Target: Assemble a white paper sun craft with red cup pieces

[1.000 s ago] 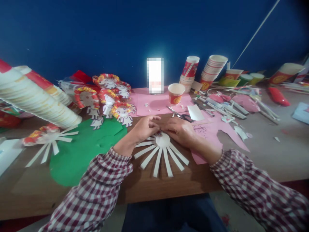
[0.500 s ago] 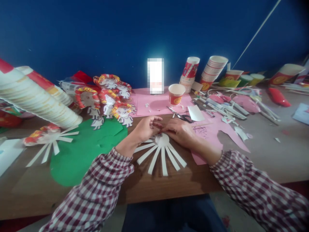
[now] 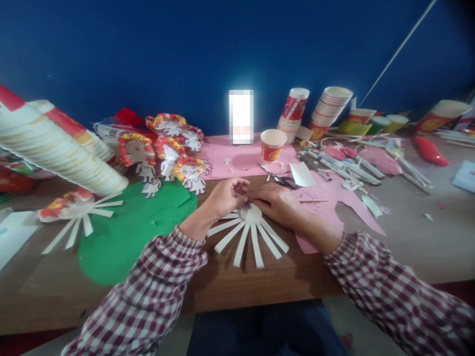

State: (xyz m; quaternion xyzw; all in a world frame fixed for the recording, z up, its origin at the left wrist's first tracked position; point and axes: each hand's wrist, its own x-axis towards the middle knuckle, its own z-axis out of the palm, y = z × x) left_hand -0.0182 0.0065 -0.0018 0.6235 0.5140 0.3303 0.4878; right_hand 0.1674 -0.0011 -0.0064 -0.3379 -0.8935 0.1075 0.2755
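Note:
A paper cup cut into white strips [image 3: 248, 242] lies splayed on the table like a sunburst, its round base [image 3: 251, 213] in the middle. At its far edge my left hand [image 3: 228, 197] is closed, with thumb and fingertips pinching the strips there. My right hand [image 3: 276, 200] is closed against the same far edge, fingers bent over and close to the left fingertips. A thin stick [image 3: 314, 200] sticks out from behind my right hand; its other end is hidden. The pinched strips are mostly covered by my fingers.
Black-handled scissors [image 3: 284, 182] and a single paper cup [image 3: 273, 146] stand beyond my hands. Green paper [image 3: 122, 247] lies left, with another cut cup [image 3: 87, 212] beside it. Stacked cups [image 3: 67, 148] lean at left. Pink paper [image 3: 330, 217], pens and scraps lie right.
The stick behind my right hand has turned slightly and its visible end sits lower. My hands stay at the cup's far edge. The whole view has shifted a little.

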